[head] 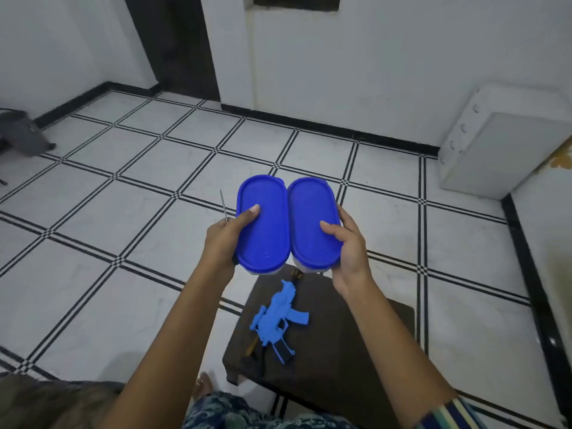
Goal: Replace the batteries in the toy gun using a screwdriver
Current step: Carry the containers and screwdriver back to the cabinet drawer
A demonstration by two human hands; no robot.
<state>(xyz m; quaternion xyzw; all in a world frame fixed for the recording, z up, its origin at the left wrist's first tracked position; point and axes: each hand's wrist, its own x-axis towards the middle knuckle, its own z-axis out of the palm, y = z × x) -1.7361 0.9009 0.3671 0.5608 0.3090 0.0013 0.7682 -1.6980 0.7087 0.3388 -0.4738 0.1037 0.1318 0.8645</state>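
Above the bench [356, 351], where the toy gun [278, 320] lies flat, the left hand [227, 236] grips one blue-lidded tub [263, 230] together with the screwdriver [223, 205] and the right hand [346, 249] grips the second tub [309, 218], so that crowded left grasp could let the screwdriver slip loose.

Light is even, diffuse and moderately bright; the source is out of view. White floor [130, 187] reads slightly grey-blue. Soft sheen on the tops of the left blue-lidded box [263, 230] and right blue-lidded box [312, 224], no hard glare. Faint, soft-edged shadow under the dark stool [356, 351]. Doorway [182, 41] is near black, its detail lost. Strong wide-angle bending: tile lines curve toward the frame edges. Centre is fairly sharp; toy gun [278, 317] is slightly soft; grey object [21, 134] at the left edge is smeared.
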